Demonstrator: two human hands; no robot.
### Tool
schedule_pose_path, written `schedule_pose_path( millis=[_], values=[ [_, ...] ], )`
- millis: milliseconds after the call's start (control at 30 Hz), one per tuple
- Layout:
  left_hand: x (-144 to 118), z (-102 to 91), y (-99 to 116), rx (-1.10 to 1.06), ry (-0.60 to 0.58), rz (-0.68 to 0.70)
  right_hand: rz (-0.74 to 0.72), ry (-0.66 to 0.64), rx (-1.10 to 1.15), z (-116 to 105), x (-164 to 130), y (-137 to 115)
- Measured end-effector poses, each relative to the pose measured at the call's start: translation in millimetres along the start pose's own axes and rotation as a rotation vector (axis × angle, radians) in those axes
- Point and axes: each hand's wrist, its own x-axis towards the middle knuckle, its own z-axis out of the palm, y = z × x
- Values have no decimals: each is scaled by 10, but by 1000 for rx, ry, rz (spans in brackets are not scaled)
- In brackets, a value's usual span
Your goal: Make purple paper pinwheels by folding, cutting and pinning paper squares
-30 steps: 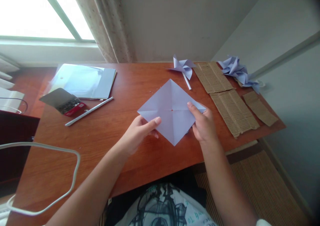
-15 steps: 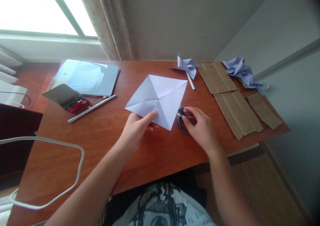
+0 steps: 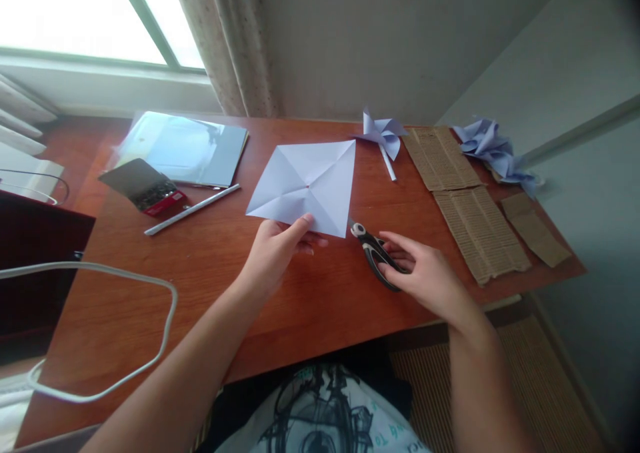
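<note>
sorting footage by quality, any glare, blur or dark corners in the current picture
Head view: the window is blown out to white, the glossy folder catches glare, the upper-right corner goes dark, and fine detail on the scissors looks soft.

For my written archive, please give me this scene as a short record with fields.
Left hand: pinches creased paper square, thumb on top
Right hand: holds scissors by the handles
Scissors tip: beside the paper's right edge; contact unclear
Table, left: open box, white rod
Table, far side: paper pinwheel
Table, right: brown cardboard pieces
</note>
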Motion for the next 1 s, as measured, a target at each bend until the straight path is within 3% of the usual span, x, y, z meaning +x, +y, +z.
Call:
schedule_pose_path(
  millis=[67,200,333,467,733,1000],
  values=[
    [-1,-5,14,-12,13,18,58,-54,231,-36,-85,78],
    [-11,-4,25,-36,28,41,116,-44,549,-41,-263,152],
    [-18,-7,17,-33,22,58,141,-187,737,61,-417,39],
    [-12,-21,7,-14,33,76,149,-198,851,202,-506,-83],
    [-2,-12,10,-80,58,97,80,-297,901,311,-577,-81],
    [-7,-24,5,-18,122,258,166,-207,658,378,-578,-134]
  ],
)
